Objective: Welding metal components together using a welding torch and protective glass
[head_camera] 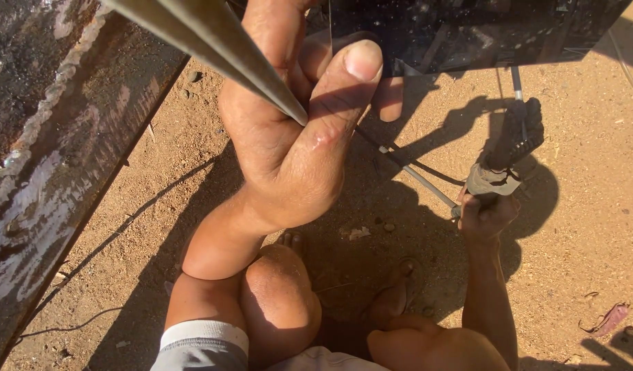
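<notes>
My left hand (296,130) is raised close to the camera, fingers closed around a dark plate (468,31) that spans the top of the view; a thin metal bar (213,41) crosses in front of it. Lower right, my right hand (487,214) grips the handle of a welding electrode holder (502,158), with a thin rod (419,180) running out to the left over the sandy ground. My bent knees (282,295) and a sandalled foot (395,292) show below.
A large rusty, paint-streaked metal beam (48,158) runs diagonally along the left side. Thin cables (124,230) lie on the sand. Dry leaf scraps (608,319) sit at the lower right. Strong shadows cover the ground around my feet.
</notes>
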